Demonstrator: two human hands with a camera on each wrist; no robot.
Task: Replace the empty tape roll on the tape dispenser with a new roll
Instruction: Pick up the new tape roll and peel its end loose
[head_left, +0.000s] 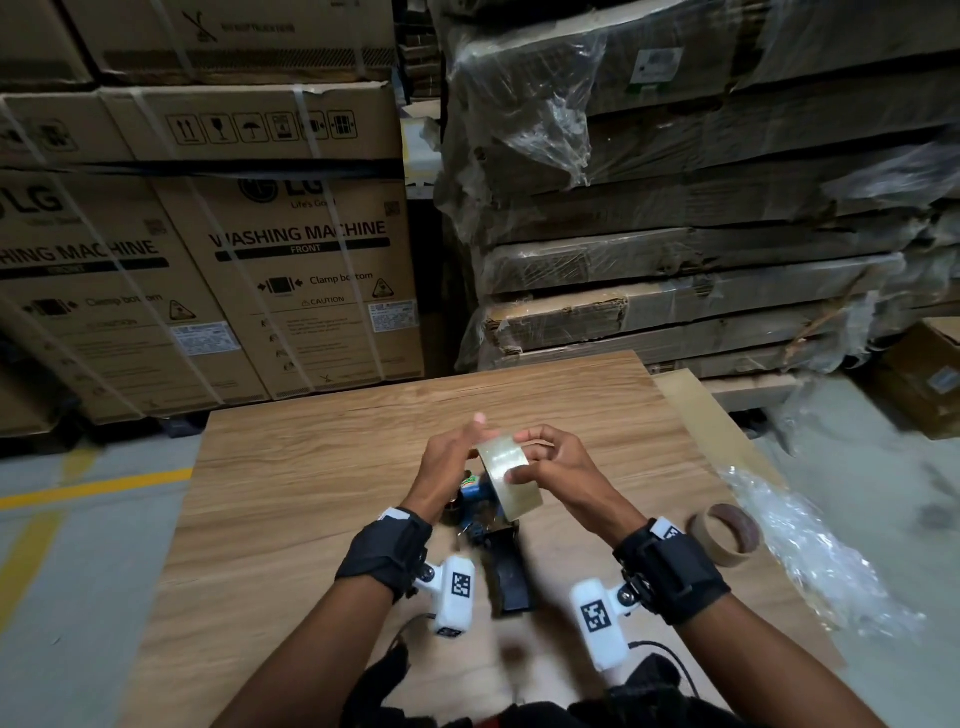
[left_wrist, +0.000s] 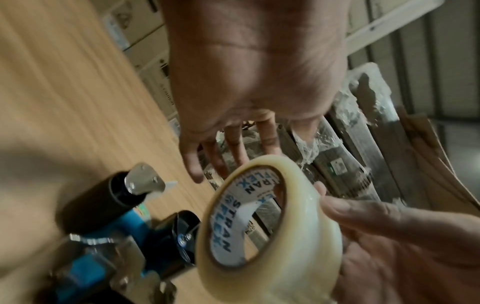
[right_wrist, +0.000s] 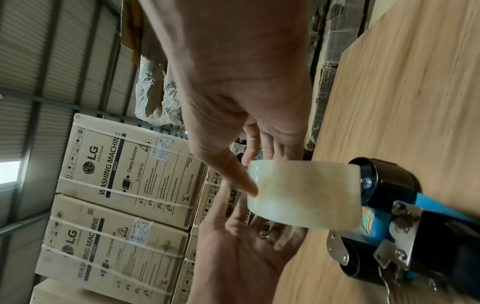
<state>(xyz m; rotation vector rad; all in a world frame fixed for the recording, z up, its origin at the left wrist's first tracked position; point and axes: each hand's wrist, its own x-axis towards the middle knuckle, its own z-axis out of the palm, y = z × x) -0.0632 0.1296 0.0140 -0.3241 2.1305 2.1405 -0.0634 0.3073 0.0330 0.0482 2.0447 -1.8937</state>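
Observation:
My right hand (head_left: 525, 457) holds a new roll of clear tape (head_left: 511, 480) above the table, thumb on its outer face and fingers round the far edge. The roll (left_wrist: 270, 236) has a white printed core; in the right wrist view the thumb presses on the roll (right_wrist: 303, 195). My left hand (head_left: 465, 439) is open beside the roll, fingers (left_wrist: 233, 148) straight; whether it touches the roll is unclear. The blue and black tape dispenser (head_left: 506, 566) lies on the table under both hands, and its black hub (right_wrist: 384, 176) sits just past the roll. An empty brown cardboard core (head_left: 724, 532) lies to the right.
The wooden table (head_left: 311, 493) ends just beyond my hands. Crumpled clear plastic wrap (head_left: 810, 551) lies at its right edge. Stacked washing machine cartons (head_left: 291, 291) stand behind on the left, and wrapped flat cardboard packs (head_left: 701, 234) on the right.

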